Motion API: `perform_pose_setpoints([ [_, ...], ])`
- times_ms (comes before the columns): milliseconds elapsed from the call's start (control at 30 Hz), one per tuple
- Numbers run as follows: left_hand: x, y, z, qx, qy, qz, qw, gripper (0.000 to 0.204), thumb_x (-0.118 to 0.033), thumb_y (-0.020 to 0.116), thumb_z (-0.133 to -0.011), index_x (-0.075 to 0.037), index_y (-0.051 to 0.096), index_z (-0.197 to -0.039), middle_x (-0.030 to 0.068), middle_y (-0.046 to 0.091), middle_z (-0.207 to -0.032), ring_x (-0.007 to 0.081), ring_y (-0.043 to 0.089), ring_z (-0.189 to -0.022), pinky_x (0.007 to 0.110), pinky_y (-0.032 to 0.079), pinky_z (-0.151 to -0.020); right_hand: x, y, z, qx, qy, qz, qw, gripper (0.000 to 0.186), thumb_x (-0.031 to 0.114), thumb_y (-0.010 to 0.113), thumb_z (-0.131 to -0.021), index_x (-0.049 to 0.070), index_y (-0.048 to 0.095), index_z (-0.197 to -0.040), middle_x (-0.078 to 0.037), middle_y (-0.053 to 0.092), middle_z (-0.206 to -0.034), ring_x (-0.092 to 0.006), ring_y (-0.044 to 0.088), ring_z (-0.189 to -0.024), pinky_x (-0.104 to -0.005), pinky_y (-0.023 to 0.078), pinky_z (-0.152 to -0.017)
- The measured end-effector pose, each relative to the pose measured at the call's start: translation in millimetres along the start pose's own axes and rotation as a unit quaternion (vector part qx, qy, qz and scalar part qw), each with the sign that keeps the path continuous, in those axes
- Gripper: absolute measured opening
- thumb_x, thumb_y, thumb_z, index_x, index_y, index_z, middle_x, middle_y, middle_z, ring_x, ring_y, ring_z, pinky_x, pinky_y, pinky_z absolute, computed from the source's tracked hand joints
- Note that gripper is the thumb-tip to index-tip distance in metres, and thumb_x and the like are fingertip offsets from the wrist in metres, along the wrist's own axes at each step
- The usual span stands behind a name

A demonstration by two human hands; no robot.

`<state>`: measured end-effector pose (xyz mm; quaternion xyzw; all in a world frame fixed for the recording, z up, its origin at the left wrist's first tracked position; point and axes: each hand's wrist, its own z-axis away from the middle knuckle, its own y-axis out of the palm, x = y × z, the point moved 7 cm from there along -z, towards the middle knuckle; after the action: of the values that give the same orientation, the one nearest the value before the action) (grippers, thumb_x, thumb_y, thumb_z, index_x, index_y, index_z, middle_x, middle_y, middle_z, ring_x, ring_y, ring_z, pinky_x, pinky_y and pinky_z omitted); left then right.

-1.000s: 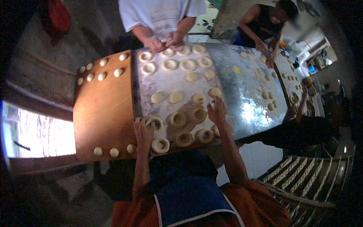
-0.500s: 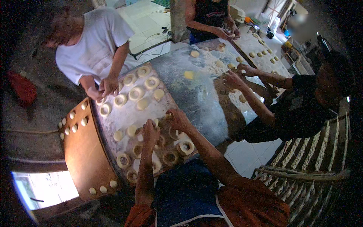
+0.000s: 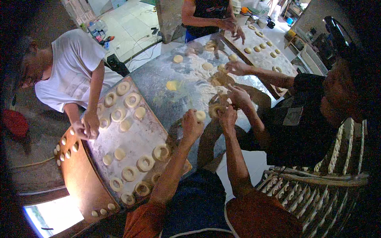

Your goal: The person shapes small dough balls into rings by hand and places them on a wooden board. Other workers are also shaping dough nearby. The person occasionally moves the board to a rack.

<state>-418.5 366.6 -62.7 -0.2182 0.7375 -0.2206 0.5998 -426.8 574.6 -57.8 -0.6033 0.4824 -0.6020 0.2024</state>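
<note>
My left hand (image 3: 191, 127) is closed on a pale dough round (image 3: 200, 116) over the floured metal table (image 3: 154, 99). My right hand (image 3: 227, 118) has curled fingers beside a shadowed dough piece (image 3: 215, 111); what they hold is hard to make out. A co-worker's hand (image 3: 238, 97) is just above my right hand. Left of my arms, a floured board (image 3: 139, 117) bears several dough rings (image 3: 145, 162) and flat rounds (image 3: 119, 154).
An orange-brown board (image 3: 85, 178) with small dough balls lies far left. Co-workers stand at left (image 3: 67, 71), back (image 3: 202, 20) and right (image 3: 301, 119), working with dough. A narrow board (image 3: 268, 51) holds small pieces. Racks (image 3: 297, 194) of dough stand at lower right.
Both my hands have moved from the floured board rightward onto the metal table. The view has swung, bringing the right co-worker closer into view. The left co-worker has bent lower over the boards.
</note>
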Motion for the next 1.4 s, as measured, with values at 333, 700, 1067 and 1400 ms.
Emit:
perform_pose_setpoints([
  [333,3.2,-29.4,28.6,0.018,-0.064,0.134,0.989,0.031,-0.023,0.07,-0.094,0.002,0.065,-0.111,0.0185,0.069,-0.103,0.0343,0.067,-0.098,0.044,0.052,-0.087,32.8,24.6,53.4,0.095,0.035,-0.407,0.908,0.029,0.006,0.083,-0.079,0.004,0.057,-0.091,-0.006,0.067,-0.084,-0.0164,0.067,-0.08,-0.0334,0.057,-0.072],
  [700,23.2,-155.3,109.6,-0.103,-0.07,0.21,0.97,0.034,-0.027,0.063,-0.101,0.004,0.069,-0.113,0.0127,0.073,-0.095,0.0178,0.067,-0.09,0.033,0.053,-0.083,172.2,19.7,133.5,0.2,-0.088,-0.361,0.907,0.034,-0.001,0.079,-0.079,0.003,0.054,-0.103,-0.01,0.07,-0.095,-0.0158,0.069,-0.085,-0.0311,0.057,-0.073],
  [1067,64.4,-219.8,168.3,-0.031,-0.129,0.532,0.836,0.03,-0.021,0.059,-0.103,-0.008,0.052,-0.13,0.0057,0.067,-0.092,0.0166,0.065,-0.08,0.029,0.054,-0.067,269.2,28.2,217.2,0.464,-0.035,-0.521,0.716,0.059,-0.01,0.064,-0.079,0.006,0.044,-0.133,-0.013,0.063,-0.109,-0.0191,0.068,-0.094,-0.0346,0.059,-0.082],
  [1400,133.4,-275.0,220.9,-0.217,-0.116,0.347,0.905,0.028,-0.009,0.054,-0.097,-0.002,0.046,-0.122,0.013,0.053,-0.106,0.0306,0.064,-0.097,0.041,0.057,-0.082,267.0,110.1,281.9,0.342,0.159,-0.669,0.64,0.053,0.053,0.051,-0.101,0.002,0.066,-0.097,-0.011,0.068,-0.091,-0.0208,0.065,-0.078,-0.0362,0.053,-0.07],
])
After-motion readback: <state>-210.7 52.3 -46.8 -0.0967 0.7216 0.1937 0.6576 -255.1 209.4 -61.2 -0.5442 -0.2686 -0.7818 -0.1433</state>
